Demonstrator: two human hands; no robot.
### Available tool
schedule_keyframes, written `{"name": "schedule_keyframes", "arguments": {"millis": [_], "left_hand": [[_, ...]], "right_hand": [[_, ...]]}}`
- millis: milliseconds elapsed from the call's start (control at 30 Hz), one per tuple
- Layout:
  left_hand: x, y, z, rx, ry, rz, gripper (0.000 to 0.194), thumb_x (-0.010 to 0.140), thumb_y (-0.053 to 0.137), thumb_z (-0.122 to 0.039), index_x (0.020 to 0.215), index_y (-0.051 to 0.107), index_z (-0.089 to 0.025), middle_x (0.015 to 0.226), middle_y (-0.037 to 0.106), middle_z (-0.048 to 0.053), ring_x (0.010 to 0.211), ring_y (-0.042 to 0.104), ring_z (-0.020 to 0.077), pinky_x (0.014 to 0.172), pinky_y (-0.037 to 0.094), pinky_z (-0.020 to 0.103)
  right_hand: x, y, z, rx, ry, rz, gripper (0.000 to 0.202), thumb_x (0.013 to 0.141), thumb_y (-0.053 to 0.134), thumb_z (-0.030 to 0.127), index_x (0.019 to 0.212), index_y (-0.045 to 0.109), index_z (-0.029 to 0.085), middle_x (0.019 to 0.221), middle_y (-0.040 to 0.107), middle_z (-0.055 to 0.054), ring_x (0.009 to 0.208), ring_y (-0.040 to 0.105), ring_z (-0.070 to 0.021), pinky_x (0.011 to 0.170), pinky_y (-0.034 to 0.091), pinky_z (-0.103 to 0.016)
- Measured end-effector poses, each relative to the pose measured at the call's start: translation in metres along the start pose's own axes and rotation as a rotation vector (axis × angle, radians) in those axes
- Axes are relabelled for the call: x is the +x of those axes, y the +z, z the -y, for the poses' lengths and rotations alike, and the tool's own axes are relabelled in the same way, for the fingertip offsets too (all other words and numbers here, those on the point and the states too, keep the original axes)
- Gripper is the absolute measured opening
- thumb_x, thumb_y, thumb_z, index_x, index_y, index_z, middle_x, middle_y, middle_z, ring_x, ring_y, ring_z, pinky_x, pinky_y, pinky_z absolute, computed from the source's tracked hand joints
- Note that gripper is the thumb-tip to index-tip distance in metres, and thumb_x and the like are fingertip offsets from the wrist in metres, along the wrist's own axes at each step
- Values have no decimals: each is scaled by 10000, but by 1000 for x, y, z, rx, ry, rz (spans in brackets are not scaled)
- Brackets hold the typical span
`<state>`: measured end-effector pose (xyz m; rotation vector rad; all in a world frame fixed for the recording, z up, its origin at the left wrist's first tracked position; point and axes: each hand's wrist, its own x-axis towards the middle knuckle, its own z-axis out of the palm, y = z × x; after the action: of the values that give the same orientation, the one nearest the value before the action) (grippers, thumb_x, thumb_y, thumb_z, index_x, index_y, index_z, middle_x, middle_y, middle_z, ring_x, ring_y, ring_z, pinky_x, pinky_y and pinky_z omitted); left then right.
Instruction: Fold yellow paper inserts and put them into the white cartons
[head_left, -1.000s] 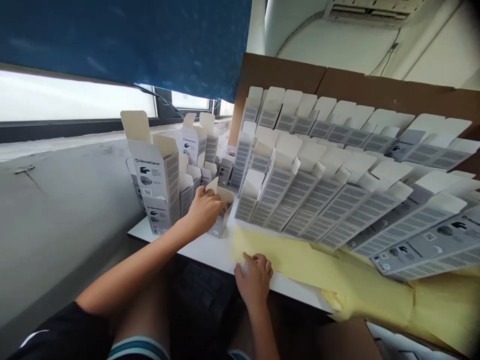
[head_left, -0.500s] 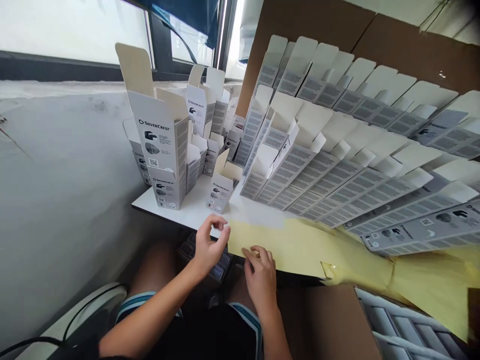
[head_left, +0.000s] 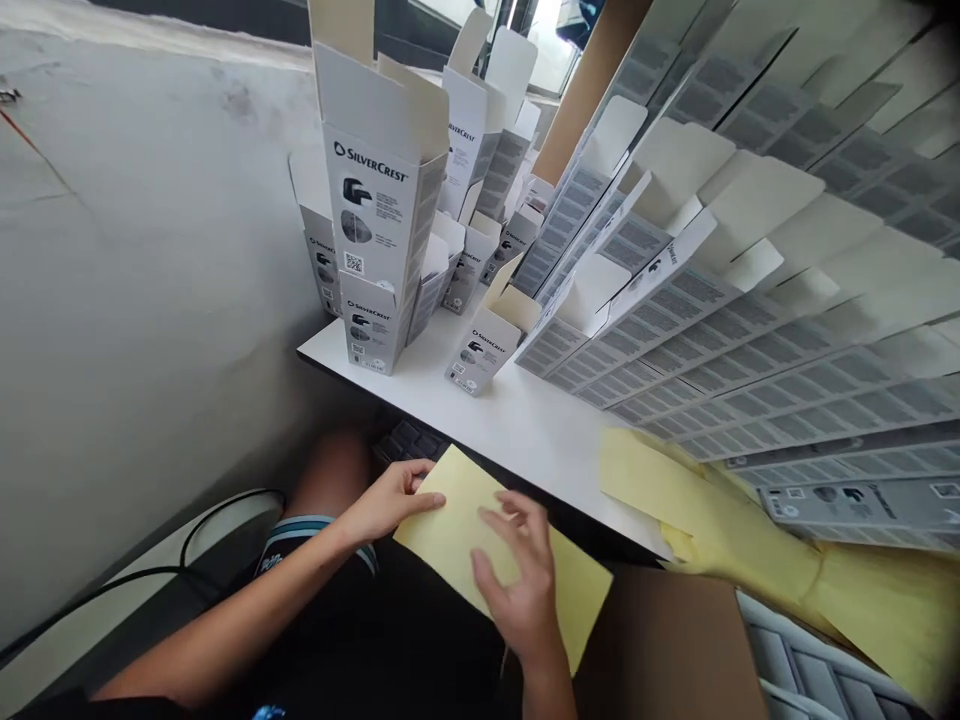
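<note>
A yellow paper sheet [head_left: 469,545] is held over my lap, off the table's front edge. My left hand [head_left: 401,500] pinches its left corner, thumb on top and fingers underneath. Above the middle of the sheet is my right hand [head_left: 521,575], its fingers apart and curved; whether the fingertips touch the paper I cannot tell. Beyond the sheet, a small open-topped SilverCrest box [head_left: 480,350] stands upright on the white table [head_left: 517,425].
Tall SilverCrest boxes [head_left: 375,200] with raised flaps stand at the table's left end. Rows of open boxes [head_left: 675,300] fill the right side. More yellow paper [head_left: 637,475] lies along the front edge. Below right is a brown cardboard carton [head_left: 675,640]; a wall [head_left: 150,250] rises at left.
The yellow sheet has come off the table and now hangs over my lap, gripped by my left hand. My right hand has spread its fingers above it. The view has tilted down.
</note>
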<state>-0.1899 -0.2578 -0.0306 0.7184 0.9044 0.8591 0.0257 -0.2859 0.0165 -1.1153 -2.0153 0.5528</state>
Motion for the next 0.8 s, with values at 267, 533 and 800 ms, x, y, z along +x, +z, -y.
{"name": "schedule_keyframes", "arguments": {"millis": [267,533,800], "left_hand": [[-19,-5,-37,497,67,232,415,814,760,-480,1009,728,-115,796,766,59,660,670,164,557,426,193],[-25,17,-72,1118,686,-110,240,919,667,-394,1072,736,-222,916,759,36,773,680,168,657,438,223],[-22,34,-54,1177,1069,-184,163,943,638,-309,930,749,-190,790,694,42,702,620,141,632,454,242]], "right_hand": [[38,-9,-18,528,545,419,403,833,693,353,1200,673,185,934,721,-53,808,657,-201,741,525,-321],[53,-10,-7,533,455,392,230,846,646,330,906,763,142,763,705,-33,673,606,-172,632,484,-273],[39,-8,-1,401,310,143,240,894,615,353,826,735,156,725,677,-29,651,605,-166,615,498,-268]]}}
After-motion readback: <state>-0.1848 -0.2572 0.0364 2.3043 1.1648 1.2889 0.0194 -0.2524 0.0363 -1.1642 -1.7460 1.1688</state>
